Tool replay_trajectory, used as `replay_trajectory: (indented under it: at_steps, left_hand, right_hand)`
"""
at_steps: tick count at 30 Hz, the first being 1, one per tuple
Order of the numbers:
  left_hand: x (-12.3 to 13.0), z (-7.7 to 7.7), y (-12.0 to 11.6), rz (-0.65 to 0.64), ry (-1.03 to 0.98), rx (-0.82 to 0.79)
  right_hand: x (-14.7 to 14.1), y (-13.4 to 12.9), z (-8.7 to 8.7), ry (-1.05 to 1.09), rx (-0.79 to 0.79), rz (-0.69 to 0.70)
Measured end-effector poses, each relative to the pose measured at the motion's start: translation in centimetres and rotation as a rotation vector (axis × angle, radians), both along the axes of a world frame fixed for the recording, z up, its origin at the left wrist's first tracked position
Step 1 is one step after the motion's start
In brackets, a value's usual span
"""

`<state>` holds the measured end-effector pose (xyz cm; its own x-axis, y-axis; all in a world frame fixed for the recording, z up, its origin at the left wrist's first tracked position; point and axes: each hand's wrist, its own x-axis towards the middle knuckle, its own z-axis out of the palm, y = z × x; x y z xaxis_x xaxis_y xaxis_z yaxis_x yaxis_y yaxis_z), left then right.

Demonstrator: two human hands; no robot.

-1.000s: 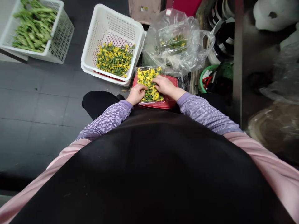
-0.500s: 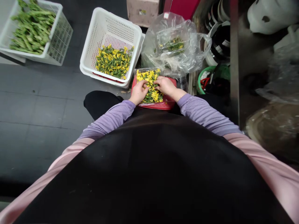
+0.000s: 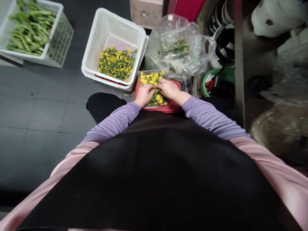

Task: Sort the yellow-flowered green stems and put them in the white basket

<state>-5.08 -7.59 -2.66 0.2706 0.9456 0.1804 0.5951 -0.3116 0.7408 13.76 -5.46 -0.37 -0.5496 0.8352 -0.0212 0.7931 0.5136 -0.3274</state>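
In front of me a clear plastic box (image 3: 140, 73) full of yellow flowers with green stems (image 3: 151, 78) rests on a red plastic surface (image 3: 173, 104). Over the middle of the flowers, my left hand (image 3: 145, 94) and my right hand (image 3: 168, 89) meet at the fingertips. Both are closed in a pinch, and a bit of green stem shows between them. Whether each hand grips it is hidden by the fingers. To the upper left, a white basket (image 3: 120, 24) holds more of the same flowers and stems (image 3: 117, 63).
A clear plastic bag (image 3: 154, 41) with a lidded box of greens (image 3: 176, 45) lies beyond my hands. Right of it sits a green basket (image 3: 205, 82) beside a metal edge (image 3: 239, 64). A white crate (image 3: 54, 35) of thick green stalks (image 3: 31, 29) stands far left.
My hands have come together over the flowers, the left moving slightly right and the right slightly left. The fingertips, apart before, now meet.
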Motion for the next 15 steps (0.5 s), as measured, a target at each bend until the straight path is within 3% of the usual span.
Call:
replay_trajectory:
  at_steps: [8, 11, 15]
  left_hand:
    - [-0.5, 1.8, -0.4, -0.019, 0.062, -0.019]
    - [-0.6, 2.1, -0.7, -0.005, 0.059, -0.052]
    - [-1.0, 1.2, -0.7, 0.043, -0.014, -0.088]
  right_hand:
    - [-0.2, -1.1, 2.5, -0.029, -0.022, 0.001]
    - [-0.2, -1.3, 2.4, -0.039, -0.041, 0.03]
    - [0.6, -1.7, 1.7, 0.112, -0.068, 0.002]
